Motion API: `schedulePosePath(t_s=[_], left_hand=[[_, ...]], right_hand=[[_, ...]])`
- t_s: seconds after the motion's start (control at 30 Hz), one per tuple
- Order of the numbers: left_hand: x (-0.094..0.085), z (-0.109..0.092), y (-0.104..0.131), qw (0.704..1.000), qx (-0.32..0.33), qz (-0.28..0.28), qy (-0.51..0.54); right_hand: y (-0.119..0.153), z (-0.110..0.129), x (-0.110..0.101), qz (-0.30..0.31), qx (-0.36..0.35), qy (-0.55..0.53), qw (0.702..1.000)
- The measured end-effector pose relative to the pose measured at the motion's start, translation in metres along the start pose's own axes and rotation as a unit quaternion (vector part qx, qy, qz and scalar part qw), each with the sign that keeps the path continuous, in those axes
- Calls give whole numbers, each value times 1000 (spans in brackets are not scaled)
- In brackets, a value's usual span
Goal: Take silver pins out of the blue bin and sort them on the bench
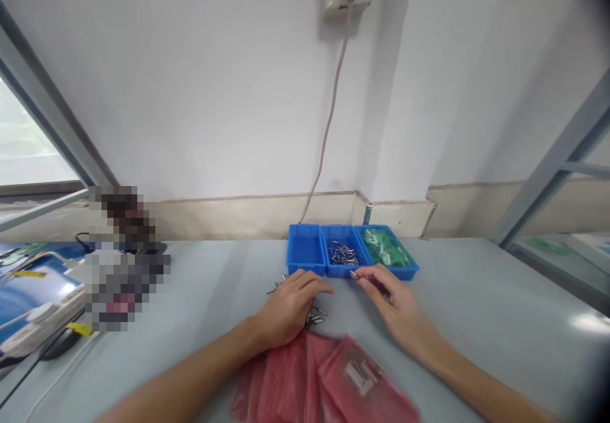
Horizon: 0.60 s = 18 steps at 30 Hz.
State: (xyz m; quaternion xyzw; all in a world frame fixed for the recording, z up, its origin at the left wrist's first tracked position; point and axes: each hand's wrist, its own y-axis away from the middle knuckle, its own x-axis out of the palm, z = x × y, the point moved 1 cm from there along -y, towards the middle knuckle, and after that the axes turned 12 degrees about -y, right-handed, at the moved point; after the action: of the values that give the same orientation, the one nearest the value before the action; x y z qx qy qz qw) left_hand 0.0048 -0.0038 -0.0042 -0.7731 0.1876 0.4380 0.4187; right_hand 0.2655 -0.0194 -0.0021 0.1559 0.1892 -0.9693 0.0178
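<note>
**Right hand pinching a small metal piece before the blue trays**

Far left, a white power strip [40, 328] is lying among cables on the gray table [214, 283]. Left hand [290, 308] is resting over loose metal pins [315, 319], fingers curling down; cannot tell if they are closing on any. Pins are showing on both sides of it. Red bags [283, 378] are lying fanned and overlapping just below, the rightmost showing a pale patch.

Beyond the hands, three blue trays are sitting side by side: left tray [305, 245] showing its blue bottom, middle tray [336, 230] holding metal pins, right tray [408, 274] holding green packets [387, 249]. Right hand [398, 305] is holding the small metal piece [353, 274] between thumb and forefinger, closed on it, at the middle tray's near edge.
</note>
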Motion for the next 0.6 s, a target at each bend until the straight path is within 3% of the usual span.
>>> schedulePosePath(t_s=[0.33, 0.6], left_hand=[[2, 3, 1, 1000, 19, -4, 1], [-3, -3, -3, 999, -24, 12, -25]], right_hand=[[-2, 0, -2, -13, 11, -3, 1000], [1, 4, -1, -12, 33, -26, 999]])
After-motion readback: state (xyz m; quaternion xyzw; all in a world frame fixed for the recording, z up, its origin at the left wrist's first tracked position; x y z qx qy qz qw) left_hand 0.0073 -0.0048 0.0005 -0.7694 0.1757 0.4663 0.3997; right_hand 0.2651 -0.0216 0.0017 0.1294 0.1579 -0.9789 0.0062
